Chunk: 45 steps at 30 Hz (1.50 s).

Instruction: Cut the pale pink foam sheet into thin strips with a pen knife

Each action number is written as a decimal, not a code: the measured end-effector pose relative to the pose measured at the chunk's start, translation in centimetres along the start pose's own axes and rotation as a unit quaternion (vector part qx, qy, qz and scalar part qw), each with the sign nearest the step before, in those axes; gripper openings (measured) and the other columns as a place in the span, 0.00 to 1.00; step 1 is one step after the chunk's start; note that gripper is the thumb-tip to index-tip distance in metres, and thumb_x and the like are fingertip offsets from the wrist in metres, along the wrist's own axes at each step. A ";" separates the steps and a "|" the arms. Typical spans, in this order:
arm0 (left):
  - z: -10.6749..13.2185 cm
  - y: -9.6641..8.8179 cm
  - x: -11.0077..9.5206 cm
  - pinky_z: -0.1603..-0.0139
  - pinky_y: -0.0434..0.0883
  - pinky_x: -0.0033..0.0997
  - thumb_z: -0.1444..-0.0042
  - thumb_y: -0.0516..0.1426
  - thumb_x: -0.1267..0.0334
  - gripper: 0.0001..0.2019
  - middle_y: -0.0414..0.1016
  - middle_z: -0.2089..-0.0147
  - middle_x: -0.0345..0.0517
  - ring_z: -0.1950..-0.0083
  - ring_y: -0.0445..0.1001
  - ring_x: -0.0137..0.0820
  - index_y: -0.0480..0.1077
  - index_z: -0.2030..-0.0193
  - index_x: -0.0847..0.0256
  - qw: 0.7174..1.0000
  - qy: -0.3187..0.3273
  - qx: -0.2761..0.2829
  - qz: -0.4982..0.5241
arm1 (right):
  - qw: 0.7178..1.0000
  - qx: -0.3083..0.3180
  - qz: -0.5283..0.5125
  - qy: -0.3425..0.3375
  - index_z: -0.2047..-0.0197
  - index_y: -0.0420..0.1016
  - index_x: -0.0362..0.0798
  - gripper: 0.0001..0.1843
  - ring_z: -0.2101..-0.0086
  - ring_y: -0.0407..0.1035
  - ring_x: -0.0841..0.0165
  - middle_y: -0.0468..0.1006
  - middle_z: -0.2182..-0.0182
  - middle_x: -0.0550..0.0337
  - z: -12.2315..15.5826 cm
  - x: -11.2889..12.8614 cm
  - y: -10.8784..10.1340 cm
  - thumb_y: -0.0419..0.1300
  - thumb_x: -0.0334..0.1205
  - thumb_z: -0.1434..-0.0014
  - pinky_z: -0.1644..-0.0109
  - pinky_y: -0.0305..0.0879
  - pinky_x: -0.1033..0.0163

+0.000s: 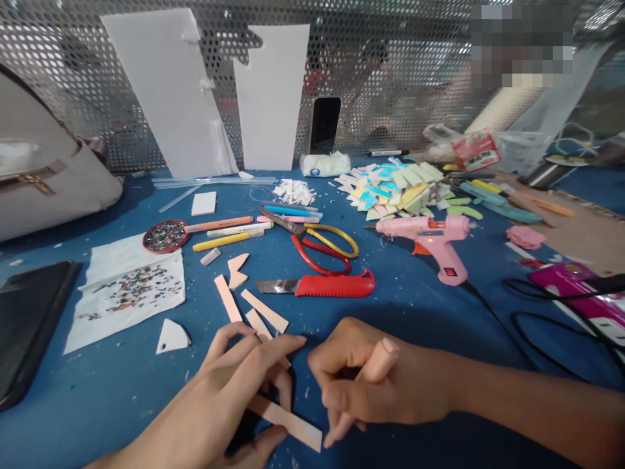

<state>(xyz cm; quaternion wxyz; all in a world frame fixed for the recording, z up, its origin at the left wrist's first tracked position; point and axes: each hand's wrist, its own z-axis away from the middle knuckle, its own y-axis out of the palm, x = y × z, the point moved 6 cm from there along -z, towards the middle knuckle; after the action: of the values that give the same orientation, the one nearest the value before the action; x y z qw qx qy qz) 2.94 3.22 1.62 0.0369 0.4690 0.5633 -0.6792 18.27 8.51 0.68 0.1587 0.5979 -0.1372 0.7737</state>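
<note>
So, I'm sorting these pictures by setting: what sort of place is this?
Probably a craft workspace, judging by the pink hot glue gun, red utility knife and pile of cut coloured pieces.

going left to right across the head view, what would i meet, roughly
Black flat device → white sheet with dark specks → left hand → right hand → magenta power strip.
</note>
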 end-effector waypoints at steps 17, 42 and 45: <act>-0.2 0.0 0.0 0.30 0.58 0.34 0.42 0.54 0.79 0.39 0.78 0.54 0.30 0.49 0.76 0.27 0.44 0.29 0.46 1.000 0.001 -0.004 0.010 | 1.000 -0.013 0.009 -0.004 0.71 0.69 0.44 0.30 0.77 0.69 0.72 0.76 0.77 0.59 0.0 0.1 -0.2 0.60 0.65 0.36 0.76 0.59 0.72; -0.1 -0.1 0.0 0.31 0.56 0.33 0.43 0.53 0.80 0.39 0.77 0.55 0.29 0.50 0.75 0.27 0.45 0.29 0.46 1.000 0.006 -0.011 0.027 | 1.000 -0.009 -0.011 0.002 0.72 0.68 0.44 0.32 0.77 0.68 0.73 0.75 0.77 0.57 -0.2 0.2 -0.3 0.58 0.67 0.35 0.77 0.58 0.73; -0.2 0.0 -0.1 0.32 0.54 0.32 0.41 0.53 0.78 0.37 0.77 0.57 0.29 0.53 0.76 0.26 0.45 0.29 0.48 0.999 0.032 -0.023 0.027 | 1.000 -0.008 -0.011 0.002 0.73 0.68 0.44 0.33 0.78 0.67 0.73 0.77 0.76 0.56 -0.2 0.0 -0.4 0.59 0.67 0.36 0.77 0.59 0.72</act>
<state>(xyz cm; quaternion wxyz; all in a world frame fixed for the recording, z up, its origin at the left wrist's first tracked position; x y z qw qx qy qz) 3.08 3.35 1.69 0.0479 0.5049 0.5670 -0.6491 18.22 8.97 0.67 0.1726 0.5961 -0.1366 0.7722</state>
